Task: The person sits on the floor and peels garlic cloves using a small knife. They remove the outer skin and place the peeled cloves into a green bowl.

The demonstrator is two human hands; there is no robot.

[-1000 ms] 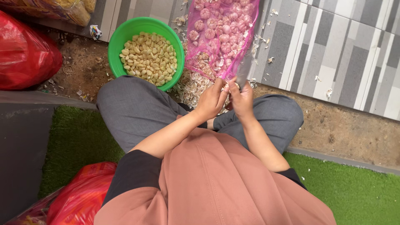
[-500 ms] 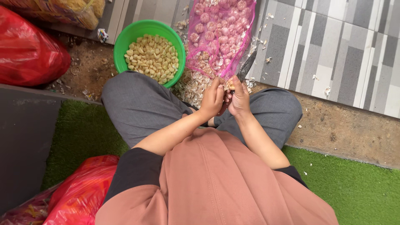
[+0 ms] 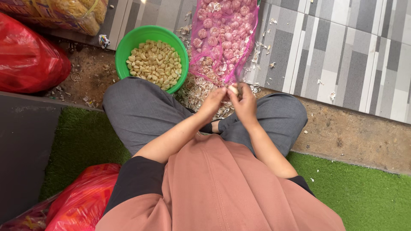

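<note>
Head view: a pale garlic clove [image 3: 233, 89] is pinched between the left hand [image 3: 214, 102] and right hand [image 3: 245, 105], both closed on it above the knees. The skin is best peeled over the papery husk pile [image 3: 195, 92], beside the round green plastic bowl [image 3: 124, 51].

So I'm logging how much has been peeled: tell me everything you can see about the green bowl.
The green bowl is round, looks like smooth plastic, and stands upright on the bare, dirty ground beside the tiled floor. It holds a heaped layer of pale, peeled garlic cloves, well below the rim. Its near edge is hidden behind the person's grey-trousered knee. A pink mesh sack of garlic bulbs lies just to its right, with loose papery skins between them. Neither hand touches it.
</note>
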